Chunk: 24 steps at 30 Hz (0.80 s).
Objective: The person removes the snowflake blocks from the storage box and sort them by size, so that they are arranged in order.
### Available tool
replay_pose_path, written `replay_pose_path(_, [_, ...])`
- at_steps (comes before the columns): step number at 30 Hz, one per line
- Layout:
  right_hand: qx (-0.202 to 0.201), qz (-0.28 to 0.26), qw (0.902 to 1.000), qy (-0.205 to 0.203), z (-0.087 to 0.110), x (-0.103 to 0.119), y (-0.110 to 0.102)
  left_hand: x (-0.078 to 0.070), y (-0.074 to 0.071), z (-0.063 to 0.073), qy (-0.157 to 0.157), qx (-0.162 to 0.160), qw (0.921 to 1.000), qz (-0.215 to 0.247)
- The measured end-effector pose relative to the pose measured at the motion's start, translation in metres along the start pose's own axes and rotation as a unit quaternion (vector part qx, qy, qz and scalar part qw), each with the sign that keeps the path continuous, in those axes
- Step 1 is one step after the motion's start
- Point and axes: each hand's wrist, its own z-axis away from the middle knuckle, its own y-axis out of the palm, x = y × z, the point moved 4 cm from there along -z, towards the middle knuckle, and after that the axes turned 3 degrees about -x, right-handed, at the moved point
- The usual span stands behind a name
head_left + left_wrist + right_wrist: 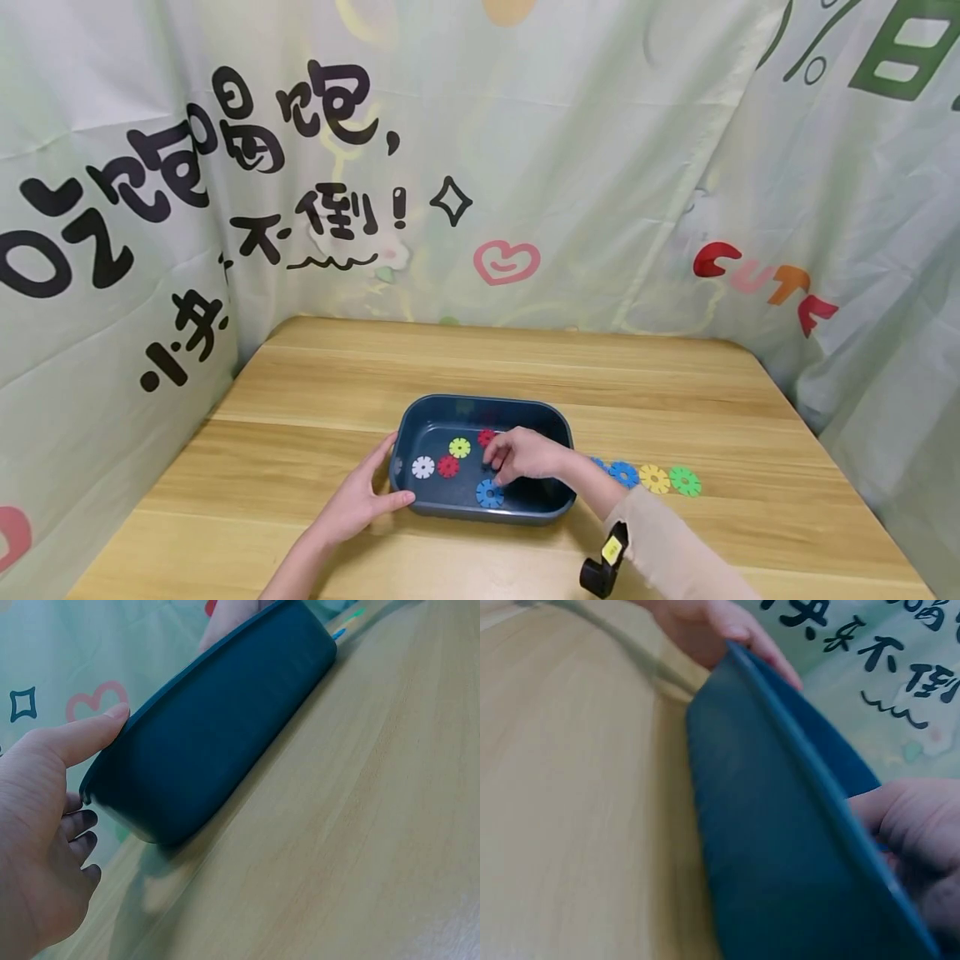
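A dark blue plastic tub (450,510) stands on the wooden table. My left hand (360,500) grips its left end, the thumb on the rim and the fingers along the outer side. Inside the tub is my right hand (528,457), its fingers loosely bent and pointing down. Just below its thumb lies a blue notched disc (490,493). Other notched plastic discs lie on the tub floor: a white disc (423,467), a red disc (448,466), a yellow-green disc (460,447) and a second red disc (486,437) beside the right fingers. The tub wall partly hides the right hand (922,840) in the right wrist view.
On the table right of the tub, a row of notched discs runs outward: a blue disc (623,474), a yellow disc (655,478) and a green disc (686,481), with another blue one partly behind the right forearm. A printed curtain (570,250) hangs around the table (315,375).
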Motion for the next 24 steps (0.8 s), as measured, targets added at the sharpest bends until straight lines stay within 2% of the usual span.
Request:
replay_pose_path(7, [0.015,0.060,0.9979,-0.020,0.001,-0.002,0.009,0.001,0.001,0.000,0.004,-0.002,1.0000,0.003])
replay_pose_path(13, [0.026,0.121,0.9915,-0.039,0.001,-0.001,0.015,0.001,0.000,0.000,0.001,-0.002,1.0000,-0.002])
replay_pose_path(17, [0.022,0.149,0.9875,-0.048,-0.001,-0.002,0.016,0.001,0.000,0.000,0.002,-0.003,1.0000,-0.002])
replay_pose_path(24, [-0.008,0.161,0.9848,-0.064,-0.002,-0.001,0.013,0.000,0.001,0.000,0.003,0.000,1.0000,0.000])
